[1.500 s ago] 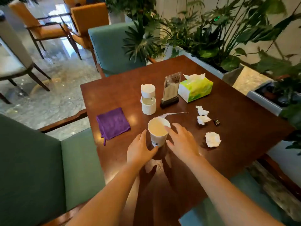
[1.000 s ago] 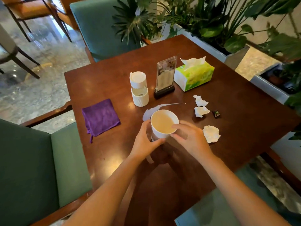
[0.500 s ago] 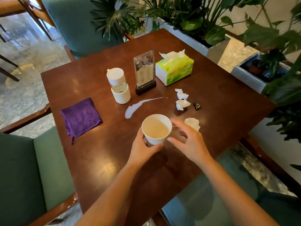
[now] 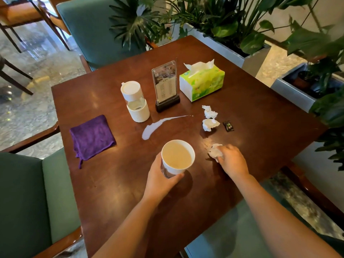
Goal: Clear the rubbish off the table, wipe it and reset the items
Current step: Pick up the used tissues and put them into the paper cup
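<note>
My left hand grips a white paper cup, empty inside, held just above the brown wooden table. To its right, my right hand closes its fingers on a crumpled white tissue lying on the table. Farther back lie two more crumpled tissues and a small dark wrapper. A streak of spilled white liquid runs across the table's middle. At the left lies a folded purple cloth.
A white lidded bottle, a clear menu stand and a green tissue box stand at the back. Green chairs sit at the far and near left sides. Planters with leafy plants line the right.
My left hand took hold of the cup and lifted it toward me. My right hand left the cup and moved right onto the nearest crumpled tissue. The view shifted.
</note>
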### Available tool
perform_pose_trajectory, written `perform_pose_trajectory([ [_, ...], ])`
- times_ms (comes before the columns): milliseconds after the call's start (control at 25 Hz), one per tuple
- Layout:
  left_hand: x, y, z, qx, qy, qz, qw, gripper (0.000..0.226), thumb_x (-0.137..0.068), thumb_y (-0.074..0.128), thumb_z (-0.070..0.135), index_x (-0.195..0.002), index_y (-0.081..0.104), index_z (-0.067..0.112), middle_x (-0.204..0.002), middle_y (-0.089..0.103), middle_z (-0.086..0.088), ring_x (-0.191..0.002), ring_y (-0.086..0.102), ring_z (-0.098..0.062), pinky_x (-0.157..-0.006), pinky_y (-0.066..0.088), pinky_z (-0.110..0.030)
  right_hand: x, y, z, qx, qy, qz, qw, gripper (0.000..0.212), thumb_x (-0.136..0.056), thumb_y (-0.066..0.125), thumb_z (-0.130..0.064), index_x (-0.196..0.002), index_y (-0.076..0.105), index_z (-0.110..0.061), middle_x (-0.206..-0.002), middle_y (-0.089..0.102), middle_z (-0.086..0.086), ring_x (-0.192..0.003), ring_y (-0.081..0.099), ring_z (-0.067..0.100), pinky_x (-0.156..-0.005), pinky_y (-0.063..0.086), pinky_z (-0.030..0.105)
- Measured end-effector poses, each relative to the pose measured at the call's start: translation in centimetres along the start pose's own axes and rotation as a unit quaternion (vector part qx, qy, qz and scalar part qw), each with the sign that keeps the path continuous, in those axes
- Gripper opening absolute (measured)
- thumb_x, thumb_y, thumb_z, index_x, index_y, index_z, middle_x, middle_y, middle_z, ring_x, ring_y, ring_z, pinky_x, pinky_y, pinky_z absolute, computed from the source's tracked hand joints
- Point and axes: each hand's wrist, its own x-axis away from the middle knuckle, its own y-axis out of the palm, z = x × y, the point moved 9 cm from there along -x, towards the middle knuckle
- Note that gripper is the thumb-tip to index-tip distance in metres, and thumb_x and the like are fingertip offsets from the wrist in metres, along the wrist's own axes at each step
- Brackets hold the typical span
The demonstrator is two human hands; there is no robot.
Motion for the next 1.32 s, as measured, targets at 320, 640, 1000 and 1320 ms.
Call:
perform_pose_trajectory([
  [320, -0.7, 0.7, 1.0, -0.011, 0.025, 0.013, 1.0, 0.078, -0.067, 0.083, 0.013, -0.121, 0.038, 0.046, -0.124, 0.051, 0.018, -0.112, 0.047, 0.012, -0.085, 0.041, -0.006, 2.0, -10.5, -5.7, -0.37, -0.047, 0.084, 0.924, 0.029, -0.074, 0.072, -0.013, -0.1, 0.062, -0.02, -0.092, 0.066, -0.006, -0.083, 0.057, 0.012, -0.068, 0.044, 0.021],
  [640, -1.3, 2.1, 3.6, 0.038, 0.067, 0.022, 0.997, 0.067, -0.07, 0.081, 0.015, -0.125, 0.046, 0.031, -0.121, 0.06, 0.006, -0.11, 0.058, -0.009, -0.094, 0.049, -0.029, 3.9, -9.7, -13.3, -0.072, -0.255, 0.047, 0.963, 0.036, -0.075, 0.069, -0.029, -0.109, 0.064, -0.022, -0.111, 0.064, -0.002, -0.107, 0.052, 0.022, -0.091, 0.029, 0.036],
  [1000, -2.7, 2.5, 3.0, 0.018, 0.04, 0.023, 0.999, 0.073, -0.066, 0.083, 0.019, -0.117, 0.041, 0.049, -0.12, 0.052, 0.024, -0.114, 0.049, 0.006, -0.092, 0.043, -0.013, -1.9, -9.4, 1.3, -0.289, 0.02, 0.212, 0.933, 0.03, -0.077, 0.07, -0.007, -0.107, 0.066, -0.007, -0.107, 0.065, 0.011, -0.095, 0.06, 0.022, -0.09, 0.049, 0.038],
  [1320, -4.2, 3.8, 2.2, 0.015, 0.029, 0.036, 0.999, 0.075, -0.065, 0.084, 0.021, -0.117, 0.038, 0.051, -0.125, 0.05, 0.024, -0.117, 0.048, 0.003, -0.097, 0.042, -0.017, -10.1, -2.3, 5.1, -0.076, 0.066, 0.064, 0.993, 0.045, -0.084, 0.065, -0.019, -0.127, 0.054, -0.013, -0.125, 0.054, 0.014, -0.117, 0.045, 0.034, -0.094, 0.043, 0.044],
])
